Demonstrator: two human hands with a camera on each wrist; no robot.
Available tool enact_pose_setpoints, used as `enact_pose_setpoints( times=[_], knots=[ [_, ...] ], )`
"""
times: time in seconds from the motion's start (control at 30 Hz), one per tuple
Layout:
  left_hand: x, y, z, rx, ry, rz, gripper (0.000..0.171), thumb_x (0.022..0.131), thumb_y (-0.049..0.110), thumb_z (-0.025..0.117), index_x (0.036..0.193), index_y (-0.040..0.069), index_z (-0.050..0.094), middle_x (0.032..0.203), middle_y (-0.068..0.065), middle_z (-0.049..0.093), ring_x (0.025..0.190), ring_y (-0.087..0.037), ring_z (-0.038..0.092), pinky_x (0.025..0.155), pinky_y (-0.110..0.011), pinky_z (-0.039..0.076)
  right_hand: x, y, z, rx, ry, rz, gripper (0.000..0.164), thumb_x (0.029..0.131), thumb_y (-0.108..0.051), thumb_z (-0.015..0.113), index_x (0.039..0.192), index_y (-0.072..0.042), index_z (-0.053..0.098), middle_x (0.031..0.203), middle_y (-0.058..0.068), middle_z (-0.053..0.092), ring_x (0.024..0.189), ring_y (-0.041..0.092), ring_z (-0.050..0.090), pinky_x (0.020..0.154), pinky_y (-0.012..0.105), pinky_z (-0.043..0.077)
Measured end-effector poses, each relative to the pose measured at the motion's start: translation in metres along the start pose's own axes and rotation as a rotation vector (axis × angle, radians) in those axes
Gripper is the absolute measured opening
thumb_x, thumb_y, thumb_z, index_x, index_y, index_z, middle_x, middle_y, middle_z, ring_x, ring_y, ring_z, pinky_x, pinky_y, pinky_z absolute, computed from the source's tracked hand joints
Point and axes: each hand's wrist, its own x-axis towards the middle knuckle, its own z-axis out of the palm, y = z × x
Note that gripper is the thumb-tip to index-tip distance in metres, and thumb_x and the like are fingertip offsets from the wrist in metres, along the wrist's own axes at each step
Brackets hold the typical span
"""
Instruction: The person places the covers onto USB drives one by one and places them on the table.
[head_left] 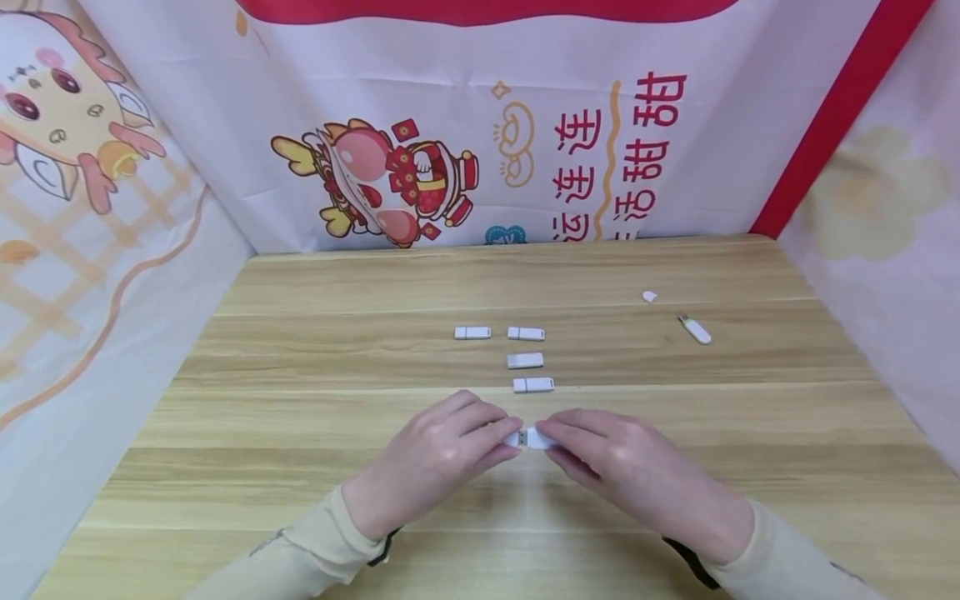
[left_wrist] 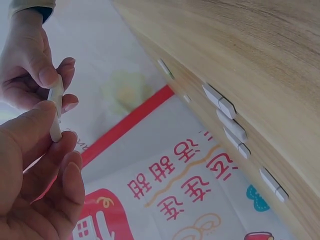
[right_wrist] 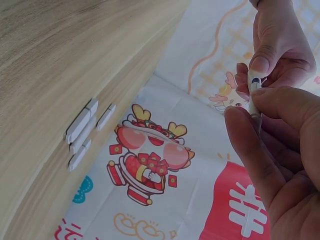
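In the head view my left hand [head_left: 450, 442] and right hand [head_left: 622, 458] meet near the front middle of the table, fingertips almost together. Between them is a white USB stick [head_left: 538, 439], its metal plug [head_left: 522, 437] showing. Each hand pinches one white end between thumb and fingers; which end is the cap I cannot tell. The left wrist view shows my left hand [left_wrist: 35, 175] gripping the near end of the stick [left_wrist: 55, 130]. In the right wrist view, my right hand [right_wrist: 280, 135] pinches the stick [right_wrist: 254, 102], and fingers cover much of it.
Several capped white USB sticks [head_left: 533, 385] lie beyond the hands on the wooden table [head_left: 337, 483]. To the right lie an uncapped USB stick [head_left: 696, 330] and a small white cap [head_left: 649, 296]. A printed cloth [head_left: 420, 67] hangs behind the table and along its sides.
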Motion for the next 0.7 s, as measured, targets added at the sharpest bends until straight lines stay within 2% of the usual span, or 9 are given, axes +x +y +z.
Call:
enact_pose_setpoints(
  times=[0.2, 0.27, 0.4, 0.47, 0.7],
  knots=[
    [0.0006, 0.0007, -0.0006, -0.013, 0.001, -0.012, 0.023, 0.085, 0.020, 0.066, 0.102, 0.004, 0.067, 0.092, 0.000, 0.063, 0.083, -0.011, 0.055, 0.074, -0.017, 0.047, 0.0017, -0.0011, -0.0001, -0.003, -0.008, 0.002, 0.023, 0.092, -0.017, 0.055, 0.107, -0.002, 0.066, 0.099, 0.003, 0.065, 0.089, 0.012, 0.063, 0.075, 0.022, 0.051],
    [0.0009, 0.0003, -0.0010, -0.011, -0.004, -0.020, 0.023, 0.086, 0.021, 0.065, 0.101, 0.004, 0.066, 0.091, 0.000, 0.063, 0.083, -0.011, 0.055, 0.074, -0.016, 0.047, 0.0028, -0.0020, -0.0003, -0.003, -0.014, 0.009, 0.022, 0.090, -0.013, 0.059, 0.108, -0.003, 0.065, 0.100, 0.002, 0.065, 0.090, 0.012, 0.062, 0.076, 0.022, 0.051],
    [0.0018, -0.0006, -0.0018, -0.011, -0.007, -0.015, 0.022, 0.086, 0.021, 0.064, 0.099, 0.004, 0.067, 0.090, 0.000, 0.063, 0.082, -0.010, 0.054, 0.073, -0.016, 0.046, 0.0054, -0.0036, -0.0003, 0.004, -0.017, 0.029, 0.032, 0.076, -0.003, 0.071, 0.108, -0.003, 0.065, 0.101, 0.002, 0.064, 0.091, 0.012, 0.062, 0.076, 0.023, 0.051],
    [0.0022, -0.0007, -0.0019, -0.019, -0.004, -0.007, 0.021, 0.087, 0.020, 0.064, 0.099, 0.004, 0.067, 0.091, 0.000, 0.063, 0.083, -0.010, 0.055, 0.075, -0.016, 0.046, 0.0063, -0.0042, 0.0000, 0.013, -0.024, 0.042, 0.036, 0.073, -0.001, 0.073, 0.108, -0.003, 0.065, 0.102, 0.002, 0.064, 0.092, 0.012, 0.061, 0.076, 0.023, 0.051],
    [0.0025, -0.0005, -0.0014, -0.039, 0.006, 0.004, 0.021, 0.085, 0.018, 0.065, 0.101, 0.003, 0.066, 0.094, -0.001, 0.062, 0.086, -0.012, 0.055, 0.077, -0.018, 0.046, 0.0075, -0.0051, 0.0015, 0.004, -0.022, 0.059, 0.031, 0.076, -0.004, 0.073, 0.106, -0.003, 0.066, 0.102, 0.003, 0.064, 0.093, 0.013, 0.061, 0.078, 0.025, 0.051]
  ],
)
